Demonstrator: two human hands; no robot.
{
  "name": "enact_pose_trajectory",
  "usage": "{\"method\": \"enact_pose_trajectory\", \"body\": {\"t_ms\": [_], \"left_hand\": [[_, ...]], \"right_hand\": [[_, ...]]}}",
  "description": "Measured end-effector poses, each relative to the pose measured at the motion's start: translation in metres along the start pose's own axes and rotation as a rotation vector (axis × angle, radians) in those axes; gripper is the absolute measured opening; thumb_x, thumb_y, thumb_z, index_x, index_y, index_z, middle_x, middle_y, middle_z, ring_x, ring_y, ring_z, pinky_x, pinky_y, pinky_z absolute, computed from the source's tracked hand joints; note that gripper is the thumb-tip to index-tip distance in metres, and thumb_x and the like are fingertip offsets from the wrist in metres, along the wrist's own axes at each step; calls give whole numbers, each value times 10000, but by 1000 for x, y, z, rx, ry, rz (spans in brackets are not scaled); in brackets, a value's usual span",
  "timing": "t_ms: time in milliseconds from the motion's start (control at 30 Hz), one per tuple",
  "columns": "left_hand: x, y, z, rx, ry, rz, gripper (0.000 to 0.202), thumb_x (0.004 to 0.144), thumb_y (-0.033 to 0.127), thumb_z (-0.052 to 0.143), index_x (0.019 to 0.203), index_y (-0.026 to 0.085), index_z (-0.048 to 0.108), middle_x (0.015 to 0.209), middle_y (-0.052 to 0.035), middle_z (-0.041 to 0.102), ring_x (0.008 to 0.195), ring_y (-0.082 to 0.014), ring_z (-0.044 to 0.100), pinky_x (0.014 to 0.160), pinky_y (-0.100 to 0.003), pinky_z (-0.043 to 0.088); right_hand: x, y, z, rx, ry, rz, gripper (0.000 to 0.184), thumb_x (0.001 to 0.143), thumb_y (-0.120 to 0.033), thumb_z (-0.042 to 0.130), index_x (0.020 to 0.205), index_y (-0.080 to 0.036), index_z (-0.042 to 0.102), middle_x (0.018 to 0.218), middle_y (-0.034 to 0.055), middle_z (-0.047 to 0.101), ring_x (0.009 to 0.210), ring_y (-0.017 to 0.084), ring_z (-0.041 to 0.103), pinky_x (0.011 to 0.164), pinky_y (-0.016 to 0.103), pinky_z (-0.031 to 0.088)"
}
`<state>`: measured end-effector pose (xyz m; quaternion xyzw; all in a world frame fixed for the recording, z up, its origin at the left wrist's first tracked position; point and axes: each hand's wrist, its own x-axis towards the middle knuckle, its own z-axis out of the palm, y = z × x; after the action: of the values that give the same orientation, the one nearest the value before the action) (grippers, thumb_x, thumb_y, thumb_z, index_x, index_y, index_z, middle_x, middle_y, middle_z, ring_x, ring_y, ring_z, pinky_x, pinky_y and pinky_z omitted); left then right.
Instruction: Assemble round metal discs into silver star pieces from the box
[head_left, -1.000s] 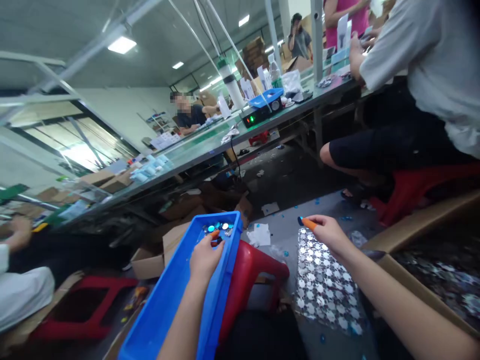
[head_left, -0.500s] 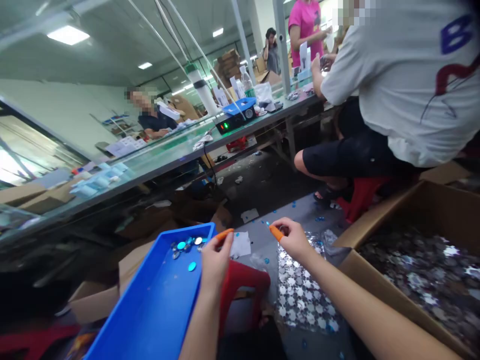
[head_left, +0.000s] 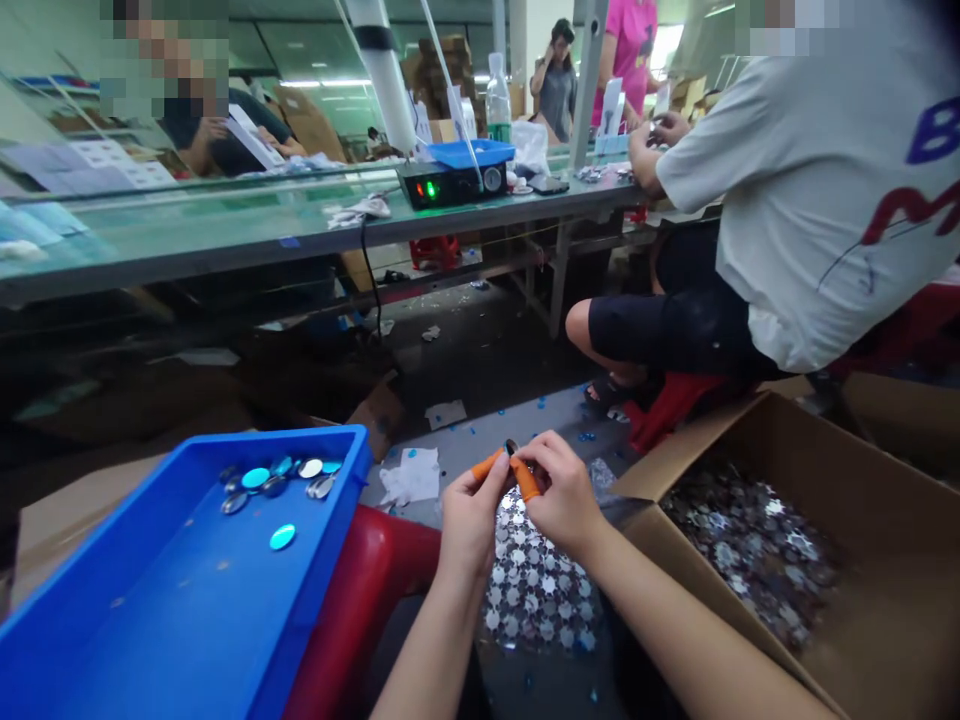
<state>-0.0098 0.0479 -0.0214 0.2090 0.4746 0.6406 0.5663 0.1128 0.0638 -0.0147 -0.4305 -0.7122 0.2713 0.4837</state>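
My left hand (head_left: 471, 510) and my right hand (head_left: 559, 493) meet above the floor, fingertips pinched together on a small round shiny disc (head_left: 511, 446). Orange finger cots cover a fingertip on each hand. Below them lies a silvery punched sheet (head_left: 534, 590) full of star-shaped holes. To the left a blue plastic tray (head_left: 187, 590) rests on a red stool (head_left: 375, 580) and holds several round discs (head_left: 281, 475), some blue, some silver, at its far end.
An open cardboard box (head_left: 757, 440) of silvery scrap sits at the right. A person in a white shirt (head_left: 825, 200) sits on a red stool close behind it. A long green-topped workbench (head_left: 225, 235) with other workers runs across the back. Paper scraps litter the floor.
My left hand has left the blue tray and come right to meet my right hand. Both now pinch the small disc. The view has swung level and down.
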Motion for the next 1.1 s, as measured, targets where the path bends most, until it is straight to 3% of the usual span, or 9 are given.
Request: {"method": "enact_pose_trajectory", "body": {"t_ms": [233,433,667,933,1100], "left_hand": [[0,-2,-4,85,-60,71,425,707,403,873,973,89,767,971,-133,755,934,-247,705,936,-389,560],[-11,-3,1,79,68,115,427,653,414,894,900,91,764,902,-120,755,861,-235,707,862,-370,582],[-11,-3,3,208,101,198,376,687,424,854,846,102,745,836,-96,747,801,-217,704,776,-321,582],[-6,-2,2,218,11,192,368,739,417,833,942,119,763,941,-107,761,901,-241,718,866,-346,583],[-4,-1,-2,348,14,195,370,750,437,820,920,114,755,882,-102,755,829,-228,714,796,-329,589]], "right_hand": [[2,1,-5,0,-22,-80,176,864,-86,568,962,-193,667,912,52,574,692,136,525,600,252,422],[-2,-2,-7,-48,-39,-145,219,841,-55,565,977,-193,667,912,56,581,718,144,545,596,251,416],[-6,2,-3,-30,-18,-113,160,866,-102,587,963,-197,673,906,50,581,646,119,509,551,246,390],[-2,6,-5,-23,27,-88,158,856,-105,603,957,-200,679,887,37,570,584,99,461,530,247,378],[-4,9,-8,-92,-10,-117,182,847,-86,597,964,-198,679,902,44,587,635,114,508,548,244,388]]}}
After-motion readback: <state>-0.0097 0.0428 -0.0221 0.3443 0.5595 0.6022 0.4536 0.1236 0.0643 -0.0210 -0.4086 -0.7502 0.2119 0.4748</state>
